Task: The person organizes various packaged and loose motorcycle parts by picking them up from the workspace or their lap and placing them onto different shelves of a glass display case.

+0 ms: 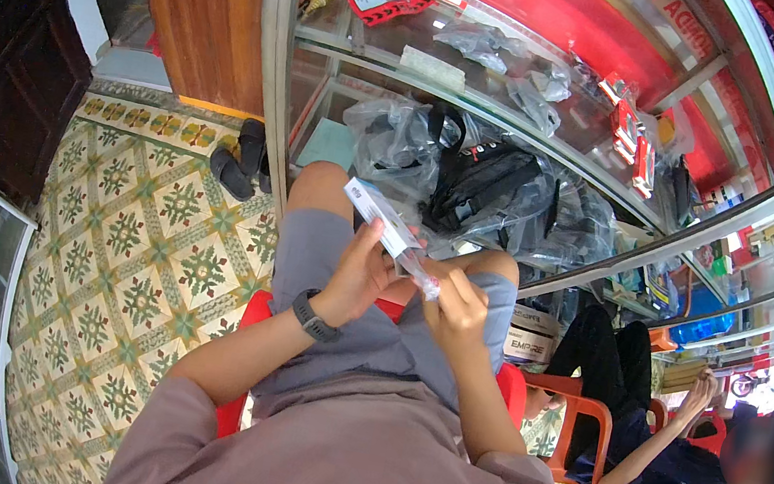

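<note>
My left hand (pixel 370 264) grips a slim white cardboard box (pixel 383 220) above my lap, its far end angled up and to the left. From the box's near end sticks out a clear plastic bag (pixel 423 275) with red marking. My right hand (pixel 457 302) pinches that bag between thumb and fingers. Part of the bag is inside the box or behind my fingers, so its contents cannot be made out.
Before my knees stands a glass display cabinet (pixel 428 75) with plastic-wrapped black bags (pixel 491 186) and small red boxes (pixel 625 128). A person in dark clothes (pixel 662 468) sits on an orange chair (pixel 592 411) at right. Dark slippers (pixel 231 172) lie on the tiled floor (pixel 152 235).
</note>
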Available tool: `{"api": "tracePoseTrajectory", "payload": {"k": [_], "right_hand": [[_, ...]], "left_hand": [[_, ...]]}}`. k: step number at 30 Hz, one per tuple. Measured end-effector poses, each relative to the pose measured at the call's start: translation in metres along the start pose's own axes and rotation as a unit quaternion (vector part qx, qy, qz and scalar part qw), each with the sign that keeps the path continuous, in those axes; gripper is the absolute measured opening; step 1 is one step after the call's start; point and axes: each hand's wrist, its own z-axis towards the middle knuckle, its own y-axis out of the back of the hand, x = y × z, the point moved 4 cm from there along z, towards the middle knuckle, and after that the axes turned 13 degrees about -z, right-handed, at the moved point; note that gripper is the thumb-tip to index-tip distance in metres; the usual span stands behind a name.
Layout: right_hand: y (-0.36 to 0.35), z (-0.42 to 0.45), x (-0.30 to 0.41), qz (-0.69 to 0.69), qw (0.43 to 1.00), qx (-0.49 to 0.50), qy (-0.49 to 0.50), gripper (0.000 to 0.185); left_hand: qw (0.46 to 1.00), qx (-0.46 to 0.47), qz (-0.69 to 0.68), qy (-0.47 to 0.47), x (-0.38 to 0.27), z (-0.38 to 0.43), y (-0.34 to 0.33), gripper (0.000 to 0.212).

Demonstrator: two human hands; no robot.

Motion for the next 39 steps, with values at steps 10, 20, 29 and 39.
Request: {"api": "tracePoseTrajectory", "payload": {"k": [10,20,29,39], "right_hand": [[-0.034,0.004,-0.007,0.106,0.989,-0.086,-0.061,0.026],[-0.030,0.006,0.006,0.009,0.995,-0.082,-0.052,0.027],[-0.028,0.013,0.008,-0.013,0.997,-0.078,-0.025,0.026],[-0.023,0.013,0.010,-0.022,0.999,-0.017,-0.042,0.027]], "left_hand": [[0.989,0.008,-0.126,0.079,0.004,0.003,0.013,0.046],[0.992,0.003,-0.115,0.048,-0.003,0.007,0.014,0.047],[0.997,-0.016,-0.066,0.040,-0.004,0.004,0.004,0.043],[0.998,-0.025,-0.054,0.032,-0.003,0.004,0.009,0.040]]}}
